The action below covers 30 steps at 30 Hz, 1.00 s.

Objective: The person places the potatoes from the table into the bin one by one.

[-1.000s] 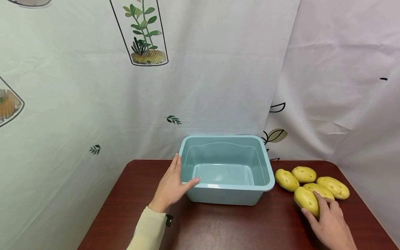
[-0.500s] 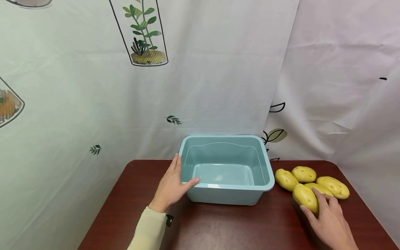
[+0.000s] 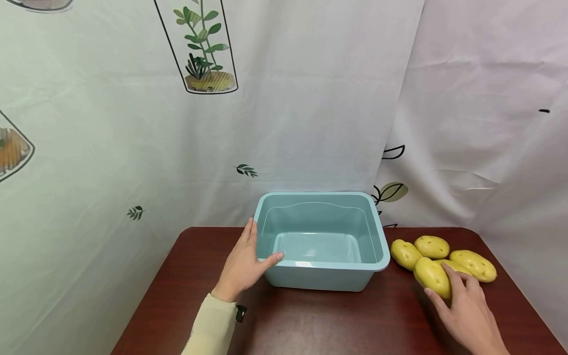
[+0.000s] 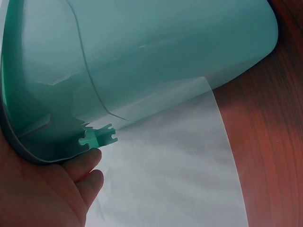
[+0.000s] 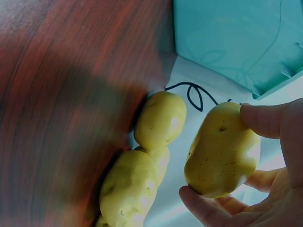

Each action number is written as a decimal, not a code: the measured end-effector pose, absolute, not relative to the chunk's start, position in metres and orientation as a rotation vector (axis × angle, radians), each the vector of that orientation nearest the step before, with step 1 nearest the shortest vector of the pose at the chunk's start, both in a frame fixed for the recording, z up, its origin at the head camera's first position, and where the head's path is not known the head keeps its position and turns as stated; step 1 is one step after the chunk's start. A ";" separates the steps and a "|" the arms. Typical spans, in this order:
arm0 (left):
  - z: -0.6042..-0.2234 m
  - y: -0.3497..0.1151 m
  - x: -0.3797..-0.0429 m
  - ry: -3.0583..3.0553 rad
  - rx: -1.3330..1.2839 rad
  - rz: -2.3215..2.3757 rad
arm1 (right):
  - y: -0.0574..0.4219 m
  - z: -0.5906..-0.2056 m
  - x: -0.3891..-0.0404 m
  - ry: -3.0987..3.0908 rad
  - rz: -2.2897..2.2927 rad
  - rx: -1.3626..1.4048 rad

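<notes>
A light blue plastic basin (image 3: 317, 277) stands on the dark red table. My left hand (image 3: 239, 268) rests at its near left corner, fingers straight along the left rim and thumb lying over the front rim. In the left wrist view, fingertips (image 4: 90, 177) show by the rim's underside. To the right, my right hand (image 3: 468, 308) grips a yellow potato (image 3: 431, 278) between thumb and fingers. In the right wrist view the held potato (image 5: 222, 151) is apart from the tabletop. Several other potatoes lie just behind it, one of them partly hidden by it.
Loose potatoes, among them one nearest the basin (image 3: 406, 255) and one at the far right (image 3: 473, 266), lie on the table (image 3: 324, 325) right of the basin. A white patterned cloth (image 3: 310, 123) hangs right behind the table's back edge.
The gripped potato has risen a little and shifted slightly left with my right hand, covering more of the potato behind it. My left hand and the basin have stayed put.
</notes>
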<state>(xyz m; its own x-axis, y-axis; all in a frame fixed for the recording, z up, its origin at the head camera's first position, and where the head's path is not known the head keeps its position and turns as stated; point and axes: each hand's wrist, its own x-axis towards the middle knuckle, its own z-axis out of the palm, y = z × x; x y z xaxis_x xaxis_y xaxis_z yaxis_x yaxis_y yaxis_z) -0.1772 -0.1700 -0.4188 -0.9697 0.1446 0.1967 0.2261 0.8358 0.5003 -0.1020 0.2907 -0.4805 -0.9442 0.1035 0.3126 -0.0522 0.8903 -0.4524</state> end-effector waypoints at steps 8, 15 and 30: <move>-0.420 -0.170 -0.178 -2.850 -0.298 -0.830 | 0.286 -0.476 -0.102 -2.712 0.684 -0.050; -0.420 -0.171 -0.178 -2.855 -0.294 -0.841 | 0.283 -0.472 -0.101 -2.700 0.691 -0.069; -0.420 -0.171 -0.177 -2.833 -0.309 -0.835 | 0.277 -0.464 -0.100 -2.638 0.707 -0.040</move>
<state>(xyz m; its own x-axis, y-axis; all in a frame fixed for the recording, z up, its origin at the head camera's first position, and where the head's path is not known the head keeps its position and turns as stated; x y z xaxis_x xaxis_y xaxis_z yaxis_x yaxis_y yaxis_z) -0.1770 -0.1711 -0.4200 -0.9638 0.1491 0.2212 0.2453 0.8214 0.5149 -0.1001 0.2770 -0.4641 -0.9165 0.1308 0.3782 -0.0760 0.8710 -0.4853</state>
